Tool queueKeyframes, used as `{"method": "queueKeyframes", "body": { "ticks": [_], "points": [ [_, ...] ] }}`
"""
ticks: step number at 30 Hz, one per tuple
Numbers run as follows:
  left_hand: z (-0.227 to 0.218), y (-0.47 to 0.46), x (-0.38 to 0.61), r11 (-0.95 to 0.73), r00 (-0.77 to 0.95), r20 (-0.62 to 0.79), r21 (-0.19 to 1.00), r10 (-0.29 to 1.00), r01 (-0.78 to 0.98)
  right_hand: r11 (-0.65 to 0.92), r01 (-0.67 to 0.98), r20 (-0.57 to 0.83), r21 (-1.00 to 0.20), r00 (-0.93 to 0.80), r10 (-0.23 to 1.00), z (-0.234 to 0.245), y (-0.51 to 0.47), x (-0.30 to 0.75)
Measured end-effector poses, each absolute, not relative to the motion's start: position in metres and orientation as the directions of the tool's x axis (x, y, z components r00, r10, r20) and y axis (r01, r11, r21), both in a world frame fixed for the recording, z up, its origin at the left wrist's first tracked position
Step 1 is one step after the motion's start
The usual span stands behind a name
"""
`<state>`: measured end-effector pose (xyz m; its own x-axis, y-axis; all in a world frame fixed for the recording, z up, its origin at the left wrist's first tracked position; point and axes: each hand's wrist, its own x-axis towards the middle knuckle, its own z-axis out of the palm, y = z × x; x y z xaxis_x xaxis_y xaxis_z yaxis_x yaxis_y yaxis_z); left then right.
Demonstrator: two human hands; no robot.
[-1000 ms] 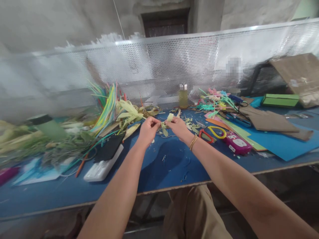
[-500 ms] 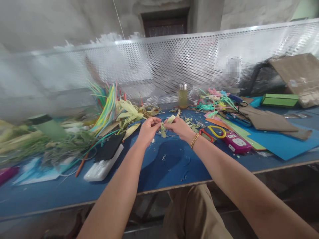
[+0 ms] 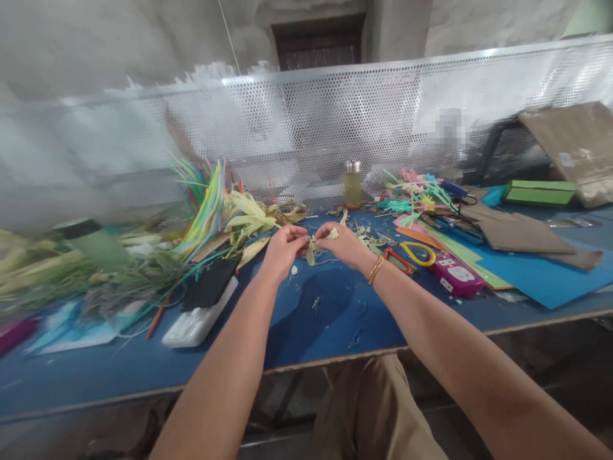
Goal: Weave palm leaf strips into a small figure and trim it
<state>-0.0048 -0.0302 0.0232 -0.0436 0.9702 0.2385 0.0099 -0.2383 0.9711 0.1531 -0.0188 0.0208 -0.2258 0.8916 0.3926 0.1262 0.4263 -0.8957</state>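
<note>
Above the middle of the blue table, my left hand [image 3: 288, 249] and my right hand [image 3: 341, 245] meet, fingertips pinched on a pale green corn husk strip [image 3: 311, 257]. Both hands are closed, and the husk hangs down a little between them. My fingers hide part of the strip. Behind my left hand lies a bundle of pale corn husks [image 3: 251, 214]. To the right of my right wrist are scissors with yellow and orange handles [image 3: 417, 254].
Left are colourful pipe cleaners [image 3: 208, 198], a white case [image 3: 198, 319] under a black phone-like slab [image 3: 209, 287], and blurred greenery. A glass bottle [image 3: 352, 185] stands at the back. Right are a magenta box [image 3: 457, 276], blue paper [image 3: 546, 278] and brown paper [image 3: 522, 227].
The husk end that stood up above my right fingers now shows less, folded or tucked lower. Both hands stay in nearly the same place.
</note>
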Motion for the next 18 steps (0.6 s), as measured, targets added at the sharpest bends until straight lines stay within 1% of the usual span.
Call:
{"method": "queueKeyframes", "body": {
  "ticks": [3, 5, 8, 11, 13, 16, 18],
  "points": [
    [0.0211, -0.0293, -0.0033, -0.192, -0.051, 0.191, 0.981, 0.98, -0.011, 0.344, 0.037, 0.328, -0.938, -0.228, 0.917, 0.0192, -0.0162, 0.1516],
    [0.0192, -0.0283, -0.0024, -0.154, -0.003, 0.154, 0.988, 0.988, -0.015, 0.309, -0.013, 0.304, -0.951, -0.22, 0.927, 0.0191, -0.0154, 0.151],
    [0.0171, -0.027, -0.0022, -0.117, 0.08, 0.119, 0.993, 0.99, -0.032, 0.293, -0.052, 0.297, -0.955, -0.191, 0.935, 0.0202, -0.0159, 0.1509],
    [0.0171, -0.0262, -0.003, -0.125, 0.064, 0.131, 0.989, 0.989, -0.083, 0.282, -0.095, 0.296, -0.955, -0.187, 0.937, 0.0215, -0.0175, 0.1516],
    [0.0179, -0.0261, -0.0034, -0.129, 0.03, 0.134, 0.983, 0.991, -0.132, 0.308, -0.097, 0.322, -0.947, -0.22, 0.921, 0.0217, -0.0187, 0.1521],
    [0.0192, -0.0266, -0.0033, -0.111, 0.015, 0.116, 0.977, 0.993, -0.181, 0.429, -0.004, 0.413, -0.903, -0.282, 0.866, 0.0205, -0.0199, 0.1523],
    [0.0199, -0.0276, -0.0029, -0.092, 0.015, 0.097, 0.978, 0.995, -0.185, 0.49, 0.057, 0.456, -0.87, -0.291, 0.841, 0.0192, -0.0201, 0.1521]
  ]
}}
